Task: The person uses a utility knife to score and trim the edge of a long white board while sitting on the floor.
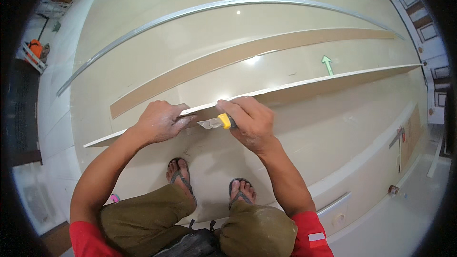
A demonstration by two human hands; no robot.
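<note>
Gripping the white top edge of a long board (323, 84), tilted across the floor (309, 143), with the fingers of the left hand (162, 120). Clasping a yellow-and-black utility knife (224, 121) in the curled fingers of the right hand (253, 120), against that edge, with the blade (208, 123) on the board's near side. Facing a brown strip (238, 50) beyond the board and, farther, a metal rail (228, 4).

The right hand (252, 120) mostly hides the knife handle (225, 121), and a pink object (114, 198) seems partly covered.
</note>
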